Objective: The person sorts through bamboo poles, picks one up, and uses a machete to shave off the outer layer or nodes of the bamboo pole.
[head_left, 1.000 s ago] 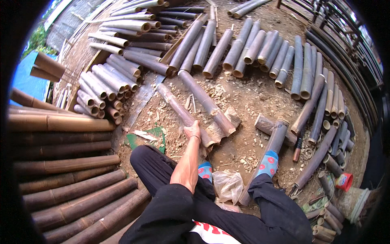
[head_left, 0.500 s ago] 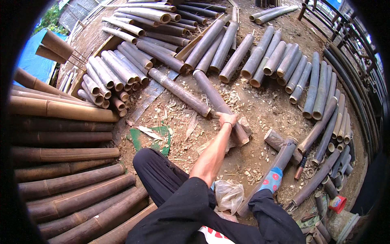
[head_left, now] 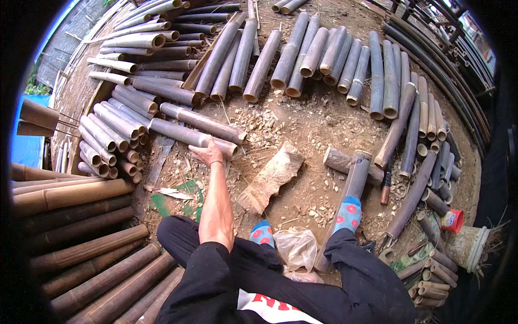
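Clock directions read from the centre of the head view, 12 at the top.

Left hand [head_left: 206, 153]: at 10 o'clock, reached in on a bare forearm from a black sleeve [head_left: 208, 278]. It touched a brown-grey bamboo tube [head_left: 177, 132] near that tube's open end. Fingers spread toward 9 o'clock along the near side; could not tell whether they gripped the tube or only rested against it. Right hand out of view, grip unknown.

Position of the handled tube: at 10 o'clock, its open end pointing toward 4, the other end close by a stack of short tubes [head_left: 116, 127] between 9 and 10. Could not tell whether its full length bore on the ground. A second tube [head_left: 202, 121] lay just beyond, roughly parallel.

Surroundings: a rough pale wood slab [head_left: 273, 175] lay just below centre among chips. At 3 o'clock a short log [head_left: 337, 160] lay under the upper end of a slanting tube [head_left: 358, 174]; the right foot, in a blue patterned sock [head_left: 348, 213], was against that tube at 4. A whitish plastic bag [head_left: 295, 247] sat at 5, a green sheet [head_left: 159, 204] at 8. A row of tubes [head_left: 288, 51] spanned 12 to 2.
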A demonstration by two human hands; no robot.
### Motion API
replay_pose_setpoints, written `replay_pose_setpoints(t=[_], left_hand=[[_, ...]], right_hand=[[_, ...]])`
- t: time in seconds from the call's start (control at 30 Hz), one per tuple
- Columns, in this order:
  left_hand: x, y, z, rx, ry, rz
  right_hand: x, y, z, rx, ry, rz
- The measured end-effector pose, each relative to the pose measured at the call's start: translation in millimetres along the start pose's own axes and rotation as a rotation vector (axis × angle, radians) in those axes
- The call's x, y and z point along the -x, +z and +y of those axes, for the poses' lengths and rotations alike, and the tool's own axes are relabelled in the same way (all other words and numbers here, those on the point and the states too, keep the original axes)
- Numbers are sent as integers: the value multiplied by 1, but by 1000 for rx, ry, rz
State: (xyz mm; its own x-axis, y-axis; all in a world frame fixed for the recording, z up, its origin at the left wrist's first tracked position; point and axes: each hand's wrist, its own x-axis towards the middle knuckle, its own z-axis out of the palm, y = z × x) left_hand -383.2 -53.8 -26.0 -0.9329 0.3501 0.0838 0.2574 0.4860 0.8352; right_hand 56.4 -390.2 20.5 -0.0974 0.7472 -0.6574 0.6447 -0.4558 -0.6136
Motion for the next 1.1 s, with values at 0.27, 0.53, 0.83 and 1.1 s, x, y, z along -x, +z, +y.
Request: replay_pose_setpoints(t=[0.27, 0.53, 0.83, 1.1], left_hand=[[181, -20, 22, -649, 647, -977], [196, -39, -3, -1119, 570, -964], [272, -17, 30, -397, 770, -1226], [423, 10, 16, -283, 195, -1592]], right_hand=[[53, 13, 31, 24, 15, 41], [122, 3, 89, 62, 114, 270], [118, -31, 144, 295, 188, 476], [72, -82, 212, 611, 301, 651]])
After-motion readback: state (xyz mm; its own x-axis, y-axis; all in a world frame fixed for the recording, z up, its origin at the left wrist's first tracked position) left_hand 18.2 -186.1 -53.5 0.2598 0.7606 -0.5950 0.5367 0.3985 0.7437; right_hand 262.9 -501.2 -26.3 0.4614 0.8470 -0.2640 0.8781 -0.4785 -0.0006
